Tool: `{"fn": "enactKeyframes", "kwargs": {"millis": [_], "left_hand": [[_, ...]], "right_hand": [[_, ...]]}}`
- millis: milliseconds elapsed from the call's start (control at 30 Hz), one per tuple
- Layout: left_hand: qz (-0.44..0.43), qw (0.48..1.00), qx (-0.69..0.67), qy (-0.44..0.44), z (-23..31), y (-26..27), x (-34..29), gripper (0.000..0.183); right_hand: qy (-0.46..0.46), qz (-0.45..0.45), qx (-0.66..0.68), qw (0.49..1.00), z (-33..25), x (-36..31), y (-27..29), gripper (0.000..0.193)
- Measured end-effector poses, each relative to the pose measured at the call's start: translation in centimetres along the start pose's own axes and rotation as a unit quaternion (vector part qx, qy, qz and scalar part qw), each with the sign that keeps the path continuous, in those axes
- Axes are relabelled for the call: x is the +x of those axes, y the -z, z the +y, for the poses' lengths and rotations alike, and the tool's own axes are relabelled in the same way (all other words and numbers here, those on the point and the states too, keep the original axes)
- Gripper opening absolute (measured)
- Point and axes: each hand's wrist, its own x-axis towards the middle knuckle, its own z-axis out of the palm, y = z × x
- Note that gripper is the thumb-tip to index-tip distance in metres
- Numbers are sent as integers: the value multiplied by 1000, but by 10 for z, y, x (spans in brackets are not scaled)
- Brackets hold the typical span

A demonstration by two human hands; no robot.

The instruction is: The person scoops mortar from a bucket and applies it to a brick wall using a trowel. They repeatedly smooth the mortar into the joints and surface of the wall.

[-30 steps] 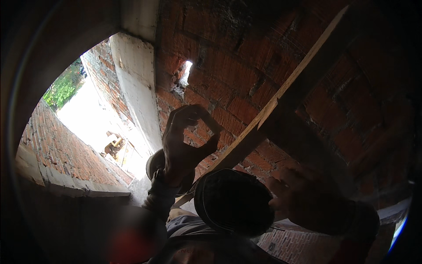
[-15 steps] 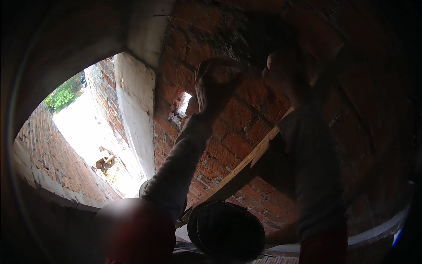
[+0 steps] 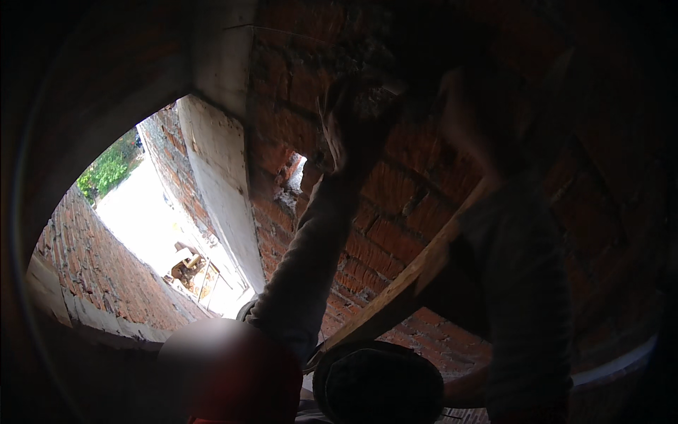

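Observation:
My left hand (image 3: pixel 337 134) is raised against a dark brick wall (image 3: pixel 388 187), in deep shadow. Its fingers curl beside a rough greyish patch (image 3: pixel 374 100), and I cannot tell whether that is in the hand or on the wall. To the right, my right hand (image 3: pixel 466 124) is held up at nearly the same height, its fingers curled and smeared. Whatever it grips, if anything, is lost in the dark. Both forearms wear grey sleeves. Just left of my left wrist, a small hole (image 3: pixel 295 173) in the bricks lets in daylight.
A wooden beam (image 3: pixel 402 286) slants between my forearms. Low down are a dark rounded object (image 3: pixel 378 381) and a red rounded shape (image 3: pixel 247 385), partly blurred. On the left, a bright opening (image 3: pixel 152 205) beside a pale concrete post (image 3: pixel 215 162) shows brick walls, greenery and rubble outside.
The view has shifted slightly, so the opening and beam sit lower and further right. My left hand has uncovered more of the wall hole; my right hand has moved slightly and looks more smeared.

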Motion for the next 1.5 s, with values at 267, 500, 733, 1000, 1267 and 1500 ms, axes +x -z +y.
{"fn": "enactKeyframes", "kwargs": {"millis": [267, 500, 733, 1000, 1267, 1500], "left_hand": [[4, 997, -15, 74, -3, -13, 6, 54], [3, 998, 11, 63, -5, -15, 11, 63], [-2, 997, 33, 64, -2, -13, 11, 58], [-2, 999, 44, 18, -11, -12, 10, 55], [22, 991, 94, 97, 1, -5, 0, 37], [-110, 984, -77, 115, 22, -11, -13, 16]], "right_hand": [[-54, -9, 50, 997, -3, 1, 5, 21], [-48, -47, 36, 997, -6, 4, 13, 28], [-64, -76, 50, 994, -8, 6, 14, 20], [-56, -43, 96, 993, -3, 3, 6, 15], [-48, -79, 27, 995, -7, 8, 10, 9], [-67, -43, 46, 996, -9, 9, 10, 11]]}}
